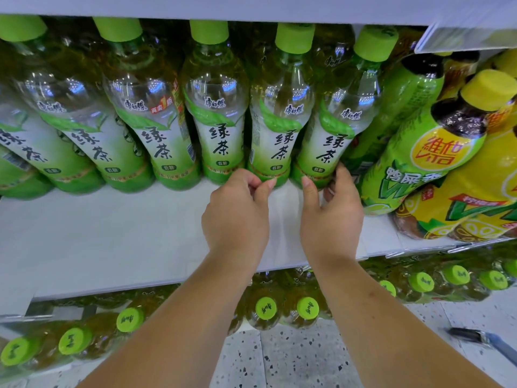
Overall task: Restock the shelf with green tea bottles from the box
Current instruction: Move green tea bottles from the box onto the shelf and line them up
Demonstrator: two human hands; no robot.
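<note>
Several green tea bottles with green caps stand in a row at the back of the white shelf [112, 236]. My right hand [330, 214] grips the base of the rightmost green tea bottle [335, 130], thumb on its front and fingers round its right side. My left hand [237, 214] is at the foot of the neighbouring green tea bottle [279, 127], fingers curled with the thumb tip touching its base; whether it grips the bottle I cannot tell. No box is in view.
Lemon tea bottles [436, 152] with yellow and green labels crowd the shelf right of my right hand. A lower shelf holds more green-capped bottles [265, 308]. An upper shelf [251, 7] runs just above the caps. Speckled floor lies below.
</note>
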